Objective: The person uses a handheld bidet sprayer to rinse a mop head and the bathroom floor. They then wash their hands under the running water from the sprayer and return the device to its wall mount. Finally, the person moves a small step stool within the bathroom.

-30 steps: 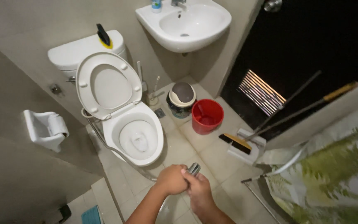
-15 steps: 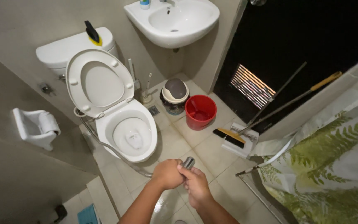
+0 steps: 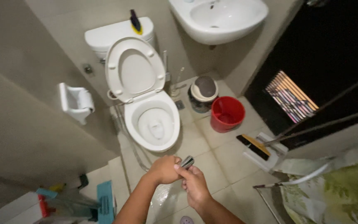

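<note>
My left hand (image 3: 164, 169) and right hand (image 3: 193, 186) both grasp the metal sprayer head (image 3: 187, 161) just beside the toilet bowl (image 3: 154, 124) rim, bare floor tiles (image 3: 228, 157) to the right.

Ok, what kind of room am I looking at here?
A small tiled bathroom, most likely in a home. A white toilet with its seat raised stands below a wall-mounted sink, with a toilet-roll holder on the wall and a patterned shower curtain at the edge.

Blue flat package (image 3: 105, 198) (floor, lower left)
</note>
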